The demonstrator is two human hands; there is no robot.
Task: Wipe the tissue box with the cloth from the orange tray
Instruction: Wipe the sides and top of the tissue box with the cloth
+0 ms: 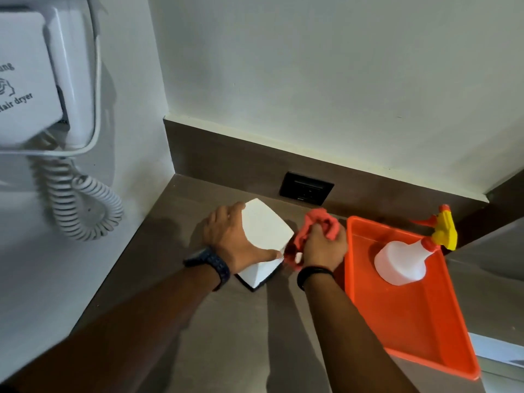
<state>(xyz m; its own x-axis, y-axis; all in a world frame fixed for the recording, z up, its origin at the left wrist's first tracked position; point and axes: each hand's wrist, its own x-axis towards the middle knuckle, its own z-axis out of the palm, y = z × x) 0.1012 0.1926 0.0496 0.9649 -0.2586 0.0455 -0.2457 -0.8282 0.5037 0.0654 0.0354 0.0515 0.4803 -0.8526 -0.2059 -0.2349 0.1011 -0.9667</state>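
Brown counter (226, 321) | left hand (229, 236) clasps tissue box (265, 225) | right hand (321, 246) grips cloth (320, 222) against box's right side, tray (411, 321) further right

Single head-worn view, wide-angle (edges curved), looking forward and down from above near edge of brown stone-look countertop (226, 321), close range; faces far corner where pale walls (312, 80) meet.

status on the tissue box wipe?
Left hand grips tissue box, steadying it. Right hand presses cloth at the box's right side. Spray bottle in orange tray, clear.
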